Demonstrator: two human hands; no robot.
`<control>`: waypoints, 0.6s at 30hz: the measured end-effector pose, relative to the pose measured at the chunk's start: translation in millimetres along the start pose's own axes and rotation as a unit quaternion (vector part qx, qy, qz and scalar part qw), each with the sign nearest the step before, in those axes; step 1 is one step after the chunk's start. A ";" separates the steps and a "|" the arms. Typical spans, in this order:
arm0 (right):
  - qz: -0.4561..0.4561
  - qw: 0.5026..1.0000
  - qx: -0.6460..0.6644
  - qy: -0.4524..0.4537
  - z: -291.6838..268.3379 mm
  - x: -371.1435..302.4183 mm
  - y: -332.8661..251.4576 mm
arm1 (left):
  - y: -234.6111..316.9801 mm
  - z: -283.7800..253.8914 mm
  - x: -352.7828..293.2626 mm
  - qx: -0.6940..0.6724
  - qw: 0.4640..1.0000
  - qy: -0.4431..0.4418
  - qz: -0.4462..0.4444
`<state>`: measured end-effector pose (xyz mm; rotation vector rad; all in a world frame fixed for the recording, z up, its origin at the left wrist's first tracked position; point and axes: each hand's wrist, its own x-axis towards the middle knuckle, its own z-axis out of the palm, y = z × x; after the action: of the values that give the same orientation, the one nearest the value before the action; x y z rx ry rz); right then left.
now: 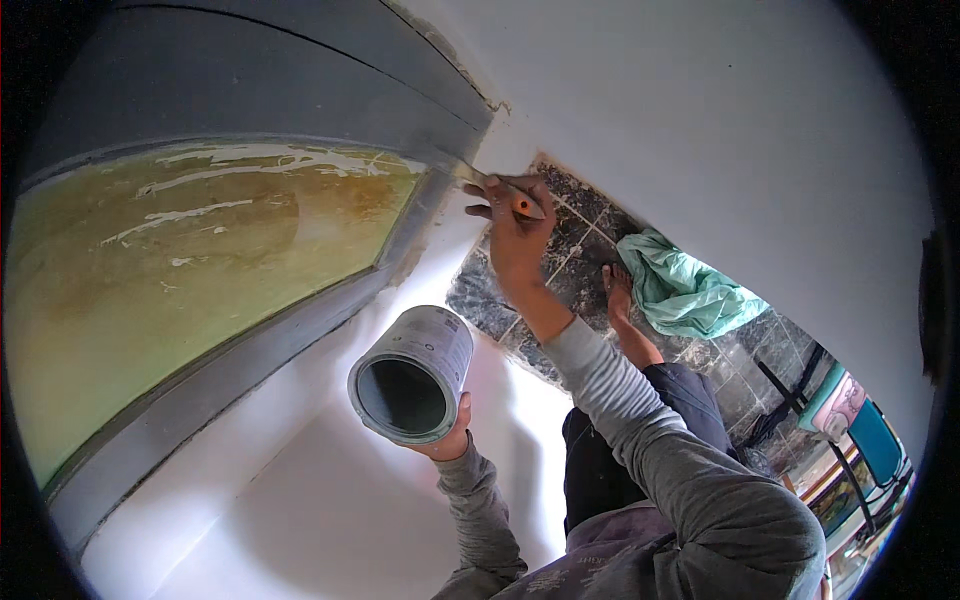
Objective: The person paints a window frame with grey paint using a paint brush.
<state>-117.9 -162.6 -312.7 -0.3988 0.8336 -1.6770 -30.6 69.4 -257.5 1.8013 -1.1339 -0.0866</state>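
My left hand [455, 440] grips a pale, labelled paint can [425, 335] from below and its side. The can is tilted so its round mouth faces me, with grey paint coating the inside. Higher up, my right hand [520, 225] pinches a paintbrush [528, 207] whose pale pointed handle end has a small hole. Its bristle end is at the corner of a grey-painted window frame [430, 210], where the frame meets the white wall; whether it touches is too small to tell. Yellowish glass [220, 240] with pale streaks fills the frame.
White walls [750, 110] close in on the right and below the frame. On the dark, paint-spotted tiled floor [575, 260] lie a mint-green cloth [685, 285] and my bare foot [618, 285]. A chair with pink and teal parts [840, 405] stands at the lower right.
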 end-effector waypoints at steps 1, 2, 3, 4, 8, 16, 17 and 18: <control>0.015 0.998 -0.029 0.056 -21.5 0.3 23.3 | 3.4 3.4 0.2 -0.014 1.000 0.000 -0.009; 0.033 0.992 -0.057 0.112 -32.5 -0.2 37.2 | 3.8 5.4 0.1 -0.024 1.000 0.000 -0.019; 0.037 0.992 -0.055 0.112 -28.0 -2.3 38.1 | 4.0 4.5 2.3 -0.020 1.000 0.001 -0.018; 0.042 0.991 -0.052 0.118 -20.8 -4.8 30.5 | 6.8 3.0 3.2 -0.026 0.999 -0.005 -0.028; 0.021 0.997 -0.008 0.076 26.2 -3.0 -13.9 | -4.2 -13.4 -0.8 0.026 0.999 -0.021 0.007; 0.023 0.995 -0.043 0.091 -11.5 6.3 16.6 | -4.6 -7.5 -0.1 0.023 1.000 -0.002 -0.002; 0.024 0.995 -0.041 0.091 -16.3 3.4 23.5 | -6.4 -7.8 0.4 -0.002 1.000 0.013 -0.019; 0.027 0.992 -0.055 0.108 -16.5 2.1 23.5 | -5.5 -7.9 1.8 -0.001 1.000 0.012 -0.020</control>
<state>-112.8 -161.3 -341.0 -0.2690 1.0908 -1.6482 -22.0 74.1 -256.8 1.8185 -1.0813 -0.0893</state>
